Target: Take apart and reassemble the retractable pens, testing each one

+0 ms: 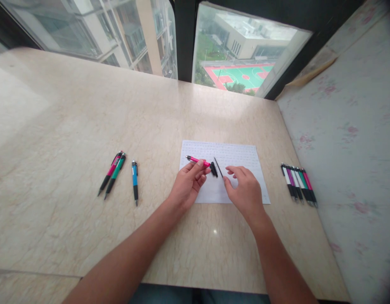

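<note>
My left hand (pixel 188 184) pinches a pink pen barrel (pixel 198 161) over a white sheet of paper (pixel 242 157) on the marble table (pixel 71 139). Just right of the barrel lie a short black pen part (pixel 213 169) and a thin dark refill (pixel 218 167) on the paper. My right hand (pixel 245 188) hovers over the sheet with fingers loosely curled and apart, holding nothing, its fingertips close to the refill.
Three pens, pink (pixel 110 172), green (pixel 115 176) and blue (pixel 135 181), lie left of the paper. A row of several pens (pixel 299 184) lies near the table's right edge. Beyond are a window and a floral surface (pixel 356 139) at right.
</note>
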The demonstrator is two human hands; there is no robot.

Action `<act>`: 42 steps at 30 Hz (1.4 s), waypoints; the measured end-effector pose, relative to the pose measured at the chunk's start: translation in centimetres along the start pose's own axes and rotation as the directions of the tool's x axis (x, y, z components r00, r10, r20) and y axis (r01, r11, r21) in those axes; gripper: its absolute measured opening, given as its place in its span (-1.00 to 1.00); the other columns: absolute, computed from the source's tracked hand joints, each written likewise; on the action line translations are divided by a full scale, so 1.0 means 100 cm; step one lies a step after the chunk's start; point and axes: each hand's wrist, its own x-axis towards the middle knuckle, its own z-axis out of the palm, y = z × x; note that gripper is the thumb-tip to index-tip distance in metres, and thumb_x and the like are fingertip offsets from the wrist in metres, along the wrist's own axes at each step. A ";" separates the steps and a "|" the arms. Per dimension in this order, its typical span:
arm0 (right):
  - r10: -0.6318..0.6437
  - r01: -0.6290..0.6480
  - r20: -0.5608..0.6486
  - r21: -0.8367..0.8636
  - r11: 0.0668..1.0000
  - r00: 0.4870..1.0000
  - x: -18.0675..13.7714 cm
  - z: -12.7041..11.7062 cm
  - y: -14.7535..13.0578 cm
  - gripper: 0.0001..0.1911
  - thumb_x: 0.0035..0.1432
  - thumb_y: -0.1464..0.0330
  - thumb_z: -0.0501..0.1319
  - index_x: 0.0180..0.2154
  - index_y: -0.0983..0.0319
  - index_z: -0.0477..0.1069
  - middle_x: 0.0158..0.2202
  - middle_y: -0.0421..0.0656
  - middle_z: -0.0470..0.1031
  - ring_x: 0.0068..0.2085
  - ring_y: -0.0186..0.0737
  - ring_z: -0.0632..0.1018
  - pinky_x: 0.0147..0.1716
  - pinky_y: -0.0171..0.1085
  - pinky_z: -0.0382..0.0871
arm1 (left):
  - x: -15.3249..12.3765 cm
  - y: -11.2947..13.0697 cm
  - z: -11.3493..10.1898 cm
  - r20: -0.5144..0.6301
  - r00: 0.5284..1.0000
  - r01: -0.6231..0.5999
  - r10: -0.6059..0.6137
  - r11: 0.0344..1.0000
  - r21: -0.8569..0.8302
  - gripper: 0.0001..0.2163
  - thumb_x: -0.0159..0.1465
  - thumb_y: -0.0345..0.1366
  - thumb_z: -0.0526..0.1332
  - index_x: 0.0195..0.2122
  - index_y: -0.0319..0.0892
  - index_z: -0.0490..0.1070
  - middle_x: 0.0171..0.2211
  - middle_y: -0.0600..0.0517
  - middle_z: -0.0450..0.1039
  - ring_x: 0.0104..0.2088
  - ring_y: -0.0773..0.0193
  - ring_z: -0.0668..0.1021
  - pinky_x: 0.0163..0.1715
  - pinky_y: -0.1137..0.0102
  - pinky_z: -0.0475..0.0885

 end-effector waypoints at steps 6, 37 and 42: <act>0.125 -0.089 0.126 -0.256 0.962 0.984 -0.003 0.009 -0.019 -0.70 0.20 0.44 0.14 -0.02 0.25 0.41 -0.16 -0.02 0.51 -0.09 -0.04 0.49 -0.29 -0.20 0.34 | 0.004 -0.001 -0.003 -0.033 0.997 -0.068 0.071 0.994 0.085 -0.78 0.10 -0.29 0.43 -0.27 -0.26 0.54 -0.30 0.00 0.55 -0.35 0.42 0.59 -0.46 0.62 0.42; 0.056 0.038 -0.160 0.531 0.846 0.985 0.004 -0.012 -0.009 -0.90 0.15 0.47 0.19 -0.32 0.19 0.47 -0.36 -0.17 0.45 -0.35 -0.26 0.47 -0.41 -0.25 0.37 | 0.007 0.005 -0.004 -0.061 0.992 -0.115 0.113 0.993 -0.037 -0.82 0.12 -0.33 0.41 -0.27 -0.27 0.51 -0.33 0.03 0.52 -0.40 0.47 0.55 -0.51 0.65 0.39; 0.119 0.013 -0.189 0.583 0.813 0.975 0.004 -0.014 -0.006 -0.91 0.16 0.45 0.18 -0.35 0.19 0.45 -0.37 -0.17 0.43 -0.34 -0.25 0.47 -0.40 -0.25 0.39 | 0.007 0.005 -0.005 -0.061 0.989 -0.134 0.132 0.990 -0.035 -0.80 0.10 -0.32 0.42 -0.29 -0.26 0.51 -0.33 0.04 0.52 -0.42 0.50 0.53 -0.50 0.65 0.38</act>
